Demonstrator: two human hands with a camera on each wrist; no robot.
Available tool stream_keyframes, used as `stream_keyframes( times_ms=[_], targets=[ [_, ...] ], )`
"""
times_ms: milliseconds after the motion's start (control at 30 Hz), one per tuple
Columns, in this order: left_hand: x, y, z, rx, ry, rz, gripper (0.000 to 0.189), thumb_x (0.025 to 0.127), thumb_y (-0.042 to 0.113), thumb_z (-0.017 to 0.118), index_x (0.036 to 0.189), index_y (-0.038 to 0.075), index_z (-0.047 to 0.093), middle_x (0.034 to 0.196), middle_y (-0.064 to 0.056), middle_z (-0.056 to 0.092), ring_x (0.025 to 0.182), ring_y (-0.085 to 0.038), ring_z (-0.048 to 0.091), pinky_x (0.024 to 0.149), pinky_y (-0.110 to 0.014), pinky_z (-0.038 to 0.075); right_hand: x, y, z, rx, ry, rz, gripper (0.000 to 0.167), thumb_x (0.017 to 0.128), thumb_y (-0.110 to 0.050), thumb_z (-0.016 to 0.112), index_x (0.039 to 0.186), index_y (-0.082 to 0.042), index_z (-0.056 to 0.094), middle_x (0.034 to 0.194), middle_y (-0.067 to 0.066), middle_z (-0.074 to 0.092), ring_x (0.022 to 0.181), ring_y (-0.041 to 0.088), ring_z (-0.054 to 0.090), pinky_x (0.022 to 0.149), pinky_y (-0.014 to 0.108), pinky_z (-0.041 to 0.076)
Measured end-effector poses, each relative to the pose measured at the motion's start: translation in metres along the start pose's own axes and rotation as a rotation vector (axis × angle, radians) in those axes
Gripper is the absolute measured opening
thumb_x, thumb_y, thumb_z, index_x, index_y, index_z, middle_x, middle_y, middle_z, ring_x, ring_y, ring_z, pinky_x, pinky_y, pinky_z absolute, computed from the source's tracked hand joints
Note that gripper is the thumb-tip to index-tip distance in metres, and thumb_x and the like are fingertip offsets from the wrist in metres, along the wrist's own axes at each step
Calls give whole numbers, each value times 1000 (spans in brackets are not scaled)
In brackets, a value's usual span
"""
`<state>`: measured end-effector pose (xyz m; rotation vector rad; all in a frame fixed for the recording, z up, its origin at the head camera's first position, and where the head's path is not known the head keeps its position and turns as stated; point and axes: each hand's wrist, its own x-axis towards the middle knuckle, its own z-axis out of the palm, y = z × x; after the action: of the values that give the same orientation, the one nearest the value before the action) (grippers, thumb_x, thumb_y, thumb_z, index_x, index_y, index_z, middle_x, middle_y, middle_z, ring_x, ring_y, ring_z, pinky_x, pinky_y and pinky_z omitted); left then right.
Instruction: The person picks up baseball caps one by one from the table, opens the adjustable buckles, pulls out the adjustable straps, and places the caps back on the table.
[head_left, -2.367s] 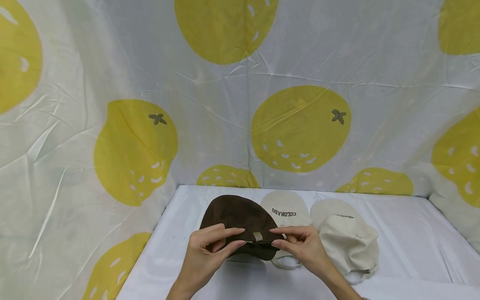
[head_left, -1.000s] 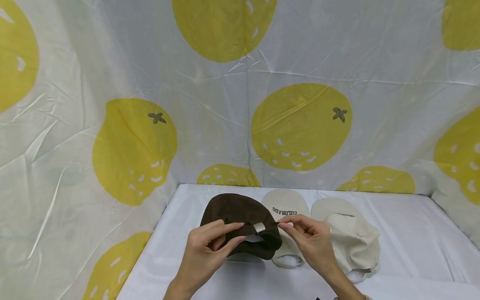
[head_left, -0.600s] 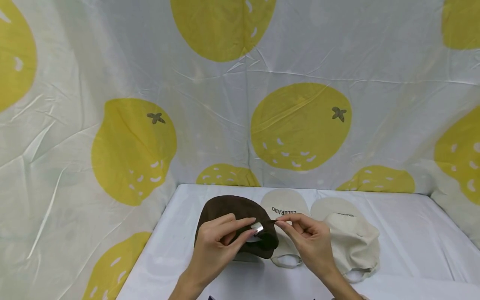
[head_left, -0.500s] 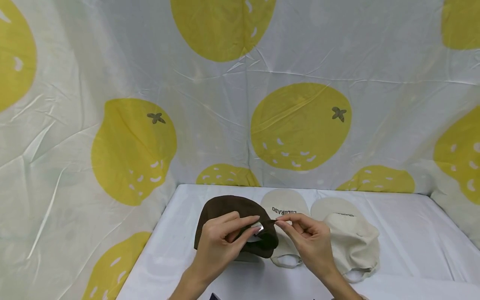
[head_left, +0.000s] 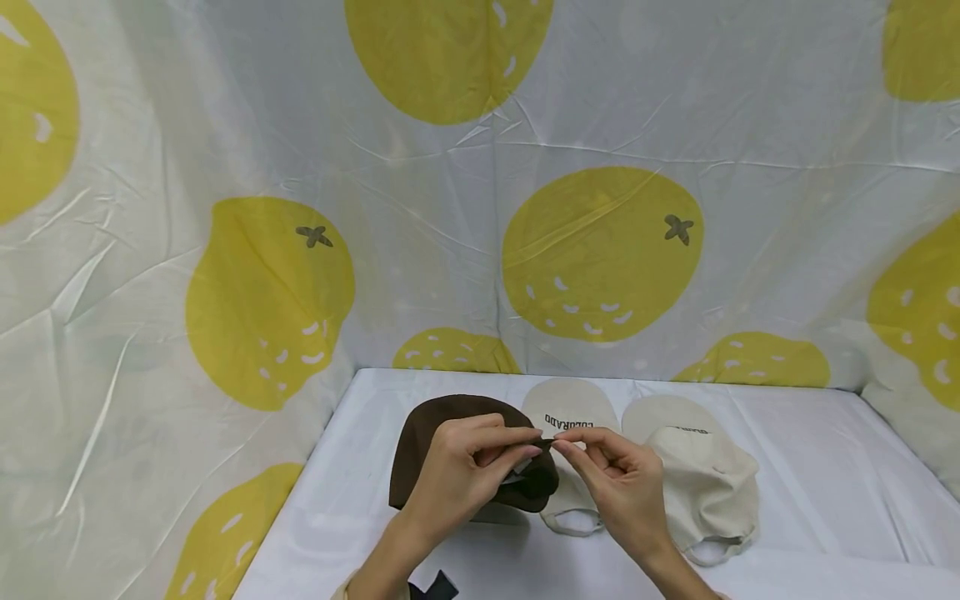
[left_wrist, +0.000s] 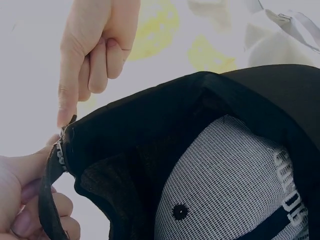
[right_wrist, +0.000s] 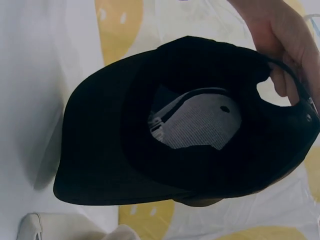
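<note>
A dark brown baseball cap [head_left: 431, 429] is held with its back strap toward me. My left hand [head_left: 457, 471] pinches the back strap between thumb and index finger, its fingertips covering the spot where the metal buckle was seen. Right beside those fingertips, my right hand [head_left: 626, 483] pinches the thin strap end. In the left wrist view the strap [left_wrist: 46, 205] loops down from the buckle [left_wrist: 61, 154], and the cap's inside shows light mesh lining [left_wrist: 215, 175]. The right wrist view looks into the dark crown, with the brim [right_wrist: 95, 145] at left and the strap opening at right.
Two beige caps lie on the white-covered table [head_left: 817, 475]: one, lettered COLORADO [head_left: 573, 412], behind the hands, the other [head_left: 697, 475] to the right. A lemon-print curtain [head_left: 420, 250] hangs behind. A black wrist strap piece [head_left: 441, 586] shows at the lower edge.
My left hand has slid right along the strap, over the silver buckle, to beside the right fingertips. The right hand earlier drew the strap end out from the cap and now stays nearly still.
</note>
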<state>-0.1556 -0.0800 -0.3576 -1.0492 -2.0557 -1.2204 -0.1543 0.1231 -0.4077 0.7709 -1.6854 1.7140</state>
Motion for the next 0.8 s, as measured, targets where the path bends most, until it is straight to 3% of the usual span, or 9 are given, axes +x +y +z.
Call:
stream_keyframes(
  times_ms=[133,400,600,800],
  targets=[
    [3,-2,0,-62,-25,-18,11,88,7,82,98,10,84,58,5,42,59,5,33,53,-9,29,-1,1,1,9,14,-10,32,78,26,73,98,1,77,50,-2,28,47,10,16,40,20,15],
    [5,-3,0,-155,-74,-120,5,91,7,79,91,12,82,60,3,52,59,4,36,53,-11,32,-2,4,1,28,5,-13,34,77,27,73,98,1,77,51,-2,26,47,9,16,40,17,14],
    [4,-5,-2,-164,-92,-102,5,92,7,78,92,11,81,60,2,50,59,4,35,53,-11,31,0,4,-4,5,-42,17,36,75,28,74,102,3,76,52,-2,23,47,11,15,41,17,15],
    [4,-7,-5,-181,-103,-87,4,92,8,78,93,11,81,61,2,52,58,3,35,54,-11,32,1,1,-7,32,-61,88,29,80,23,73,100,3,77,51,-1,26,46,12,16,39,20,15]
  ],
)
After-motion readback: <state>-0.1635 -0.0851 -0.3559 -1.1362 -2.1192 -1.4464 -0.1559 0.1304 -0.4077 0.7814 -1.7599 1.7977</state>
